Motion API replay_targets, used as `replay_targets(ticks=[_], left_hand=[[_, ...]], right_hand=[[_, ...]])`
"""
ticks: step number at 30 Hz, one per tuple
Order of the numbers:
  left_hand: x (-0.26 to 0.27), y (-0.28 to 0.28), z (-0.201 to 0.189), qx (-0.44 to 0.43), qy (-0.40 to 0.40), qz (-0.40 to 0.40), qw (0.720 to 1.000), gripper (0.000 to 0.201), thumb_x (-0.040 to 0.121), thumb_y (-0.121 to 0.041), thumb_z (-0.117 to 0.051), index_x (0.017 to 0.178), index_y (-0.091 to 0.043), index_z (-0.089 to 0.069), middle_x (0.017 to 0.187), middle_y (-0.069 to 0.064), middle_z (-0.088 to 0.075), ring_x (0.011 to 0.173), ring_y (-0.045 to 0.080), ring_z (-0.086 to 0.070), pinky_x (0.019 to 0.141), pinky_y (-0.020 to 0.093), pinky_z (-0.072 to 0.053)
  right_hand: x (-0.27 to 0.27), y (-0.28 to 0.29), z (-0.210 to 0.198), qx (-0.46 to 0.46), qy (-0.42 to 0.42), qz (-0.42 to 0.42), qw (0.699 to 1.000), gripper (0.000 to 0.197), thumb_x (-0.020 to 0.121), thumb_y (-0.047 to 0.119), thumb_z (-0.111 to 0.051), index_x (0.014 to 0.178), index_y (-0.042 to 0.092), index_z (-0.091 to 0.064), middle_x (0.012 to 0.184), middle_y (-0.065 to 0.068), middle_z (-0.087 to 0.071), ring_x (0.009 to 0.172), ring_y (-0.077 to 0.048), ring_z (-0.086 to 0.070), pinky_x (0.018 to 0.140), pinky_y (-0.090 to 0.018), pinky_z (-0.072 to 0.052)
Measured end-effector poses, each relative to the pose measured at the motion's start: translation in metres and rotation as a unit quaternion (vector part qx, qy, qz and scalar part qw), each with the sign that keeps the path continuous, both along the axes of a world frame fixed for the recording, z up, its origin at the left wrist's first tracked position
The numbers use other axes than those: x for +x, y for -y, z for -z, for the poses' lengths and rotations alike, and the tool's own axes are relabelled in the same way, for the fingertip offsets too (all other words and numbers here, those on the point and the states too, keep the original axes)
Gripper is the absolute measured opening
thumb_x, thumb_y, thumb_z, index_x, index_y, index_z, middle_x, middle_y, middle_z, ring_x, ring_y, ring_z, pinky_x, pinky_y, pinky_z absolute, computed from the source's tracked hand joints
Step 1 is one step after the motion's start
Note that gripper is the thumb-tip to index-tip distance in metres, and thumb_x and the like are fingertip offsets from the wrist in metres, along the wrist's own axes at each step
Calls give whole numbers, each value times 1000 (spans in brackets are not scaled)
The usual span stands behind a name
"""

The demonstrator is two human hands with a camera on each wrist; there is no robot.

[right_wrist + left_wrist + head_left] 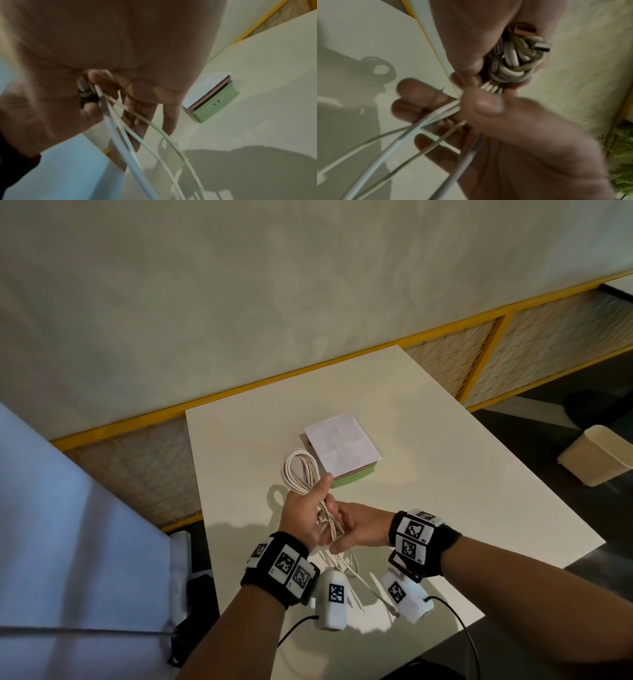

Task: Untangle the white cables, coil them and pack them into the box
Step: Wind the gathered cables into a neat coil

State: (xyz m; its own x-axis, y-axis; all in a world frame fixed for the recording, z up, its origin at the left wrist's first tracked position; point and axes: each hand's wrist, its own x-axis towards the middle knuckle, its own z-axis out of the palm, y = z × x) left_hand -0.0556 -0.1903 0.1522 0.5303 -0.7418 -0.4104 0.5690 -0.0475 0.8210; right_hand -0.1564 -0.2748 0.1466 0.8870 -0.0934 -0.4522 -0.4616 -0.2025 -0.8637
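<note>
White desk [445, 460] stood against a pale wall [239, 285]. A yellow-framed lattice panel [548, 344] ran along the wall's base behind the desk. A cream bin [596, 460] sat on the dark floor [534, 419], well apart from the desk's right edge. A light blue surface [68, 525] filled the left of the head view, with dark gear, too blurred to identify, at its foot.
</note>
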Motion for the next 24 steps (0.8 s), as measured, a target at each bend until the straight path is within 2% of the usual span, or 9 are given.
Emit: replay_targets(ticks=[3, 5, 7, 9, 13, 15, 18, 21, 24], left_hand=[[3, -1, -4, -19, -13, 11, 1000, 31, 73, -26, -70, 52, -10, -53, 44, 3, -47, 39, 17, -47, 44, 24, -41], [8, -3, -6, -31, -12, 12, 999, 27, 81, -23, -64, 57, -12, -60, 45, 2, -48, 41, 16, -48, 49, 28, -46], [18, -7, -8, -52, -10, 5, 999, 17, 85, -18, -59, 73, -10, -67, 45, 2, -49, 42, 16, -49, 60, 35, -53], [31, -11, -6, -41, 26, -4, 999, 11, 87, -14, -62, 83, -5, -66, 46, 5, -52, 45, 17, -51, 68, 39, -55], [50, -23, 11, 10, 92, -27, 995, 13, 82, -14, -68, 88, -3, -66, 52, 9, -56, 51, 24, -50, 74, 45, -41], [49, -26, 20, 54, 117, -35, 991, 12, 86, -13, -66, 74, -8, -67, 48, 7, -54, 53, 25, -48, 72, 43, -40], [43, -26, 33, 116, 139, -33, 983, 36, 85, -17, -68, 50, -14, -60, 44, 7, -53, 50, 25, -46, 59, 34, -37], [30, -26, 35, 143, 180, 6, 973, 39, 86, -24, -67, 52, -9, -58, 43, 7, -54, 40, 17, -49, 49, 22, -40], [19, -28, 40, 129, 192, 37, 972, 37, 79, -33, -72, 57, -6, -59, 45, 7, -55, 38, 14, -49, 46, 21, -39]], right_hand=[[-2, 3, 3, -33, -18, -14, 999, 10, 83, 13, -64, 88, 20, -58, 66, 2, -70, 72, -13, -66, 86, -24, -49], [-7, 4, 9, -67, -51, -42, 996, 6, 88, 16, -57, 88, 21, -58, 48, 9, -62, 57, -7, -62, 75, -17, -48], [-16, 8, 19, -103, -92, -52, 989, 9, 90, 18, -53, 94, 18, -60, 51, 7, -59, 49, -6, -59, 70, -22, -48], [-26, 15, 27, -144, -114, -22, 983, 12, 91, 23, -50, 88, 17, -60, 56, 1, -56, 45, -8, -55, 66, -28, -48], [-33, 25, 24, -185, -97, 81, 975, 20, 92, 24, -49, 73, 23, -56, 59, 4, -49, 49, -15, -53, 50, -25, -46], [-31, 27, 16, -223, -76, 110, 966, 17, 92, 23, -49, 83, 15, -61, 67, 5, -50, 60, -18, -52, 53, -27, -46], [-25, 28, 4, -291, -38, 142, 945, 19, 91, 24, -51, 90, 9, -63, 85, -9, -65, 79, -25, -54, 70, -30, -40], [-14, 17, -14, -303, 0, 155, 940, 15, 89, 20, -51, 79, 12, -59, 79, -8, -59, 76, -23, -50, 64, -27, -33], [-3, 6, -30, -275, 53, 156, 947, 16, 87, 14, -52, 72, 18, -53, 69, 2, -52, 65, -14, -46, 55, -12, -34]])
